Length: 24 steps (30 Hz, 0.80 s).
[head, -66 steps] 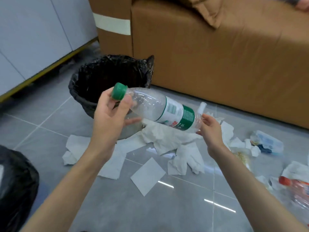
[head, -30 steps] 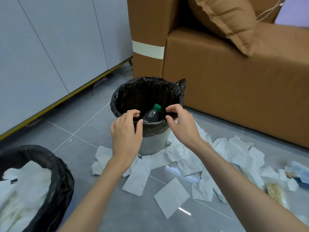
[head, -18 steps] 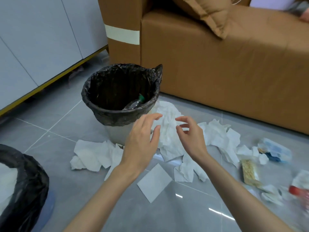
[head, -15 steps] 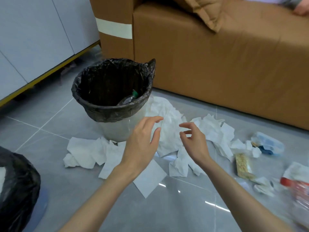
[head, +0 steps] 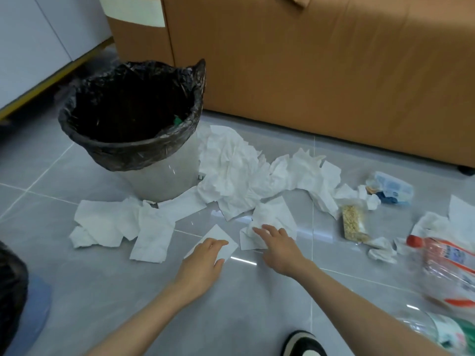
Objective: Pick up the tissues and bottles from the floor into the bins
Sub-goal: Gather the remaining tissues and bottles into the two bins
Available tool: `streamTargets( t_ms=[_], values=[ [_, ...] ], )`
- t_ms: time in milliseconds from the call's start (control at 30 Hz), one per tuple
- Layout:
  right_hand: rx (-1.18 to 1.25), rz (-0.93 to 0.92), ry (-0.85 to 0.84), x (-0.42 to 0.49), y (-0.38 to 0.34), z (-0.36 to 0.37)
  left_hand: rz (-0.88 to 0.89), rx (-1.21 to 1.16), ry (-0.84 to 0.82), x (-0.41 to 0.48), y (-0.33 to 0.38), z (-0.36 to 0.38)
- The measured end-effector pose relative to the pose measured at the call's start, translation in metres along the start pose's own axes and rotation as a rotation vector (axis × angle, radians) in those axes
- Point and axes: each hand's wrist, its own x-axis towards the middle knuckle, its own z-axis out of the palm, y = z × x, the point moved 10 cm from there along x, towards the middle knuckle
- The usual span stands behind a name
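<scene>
One red-capped bottle (head: 446, 272) bears an orange label (head: 456, 259), writing unreadable.

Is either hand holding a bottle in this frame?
No: the left hand and right hand touch tissues on the floor, and the red-capped bottle lies untouched to the right.

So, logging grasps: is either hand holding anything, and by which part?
Nothing is held yet. The left hand rests flat on a square tissue; the right hand touches the near edge of a crumpled tissue.
</scene>
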Motion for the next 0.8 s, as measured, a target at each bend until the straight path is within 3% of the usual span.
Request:
streamTargets(
  t_ms=[167,300,367,467,567,667,800],
  values=[
    [-0.236,-0.065,0.101,0.002,-0.015,0.012,0.02,0.128,-0.097,-0.01,-0.005,0.022],
    [-0.216,-0.097,0.083,-0.001,-0.017,0.025,0.015,0.124,-0.106,-0.013,-0.014,0.026],
    [-0.116,-0.075,0.057,-0.002,-0.01,0.026,0.015,0.096,-0.095,-0.014,-0.017,0.024],
    [0.29,0.018,0.126,-0.007,0.0,0.007,0.032,-0.01,-0.041,-0.013,-0.018,0.015],
    [0.614,0.025,0.154,-0.014,-0.011,-0.017,0.044,-0.261,0.0,-0.013,-0.008,0.0],
    [0.675,-0.049,0.105,-0.018,-0.033,-0.031,0.017,-0.573,-0.005,-0.017,0.005,-0.013],
    [0.755,-0.079,0.021,-0.02,-0.048,-0.031,-0.045,-0.82,0.047,-0.013,0.003,-0.022]
  ],
)
